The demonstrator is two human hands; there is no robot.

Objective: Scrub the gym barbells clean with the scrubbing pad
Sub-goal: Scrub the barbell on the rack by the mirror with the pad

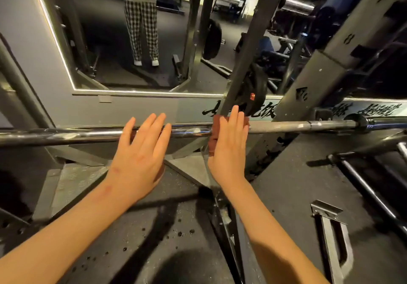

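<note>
A steel barbell (189,130) runs level across the view at chest height, resting in a rack. My left hand (141,151) lies flat on top of the bar with straight fingers pointing away from me. My right hand (229,149) sits to its right, fingers straight, pressing a reddish-brown scrubbing pad (217,121) against the bar. The pad drapes over the bar and shows at the hand's left side and past the fingertips. The bar is shiny left of the pad and duller to the right.
A rack upright (308,89) with numbered holes rises at the right, next to the bar's collar (361,121). A wall mirror (132,41) lies ahead, reflecting a standing person and gym gear. Below are the black rubber floor (176,228), a checker-plate ramp (72,182) and another bar (370,189).
</note>
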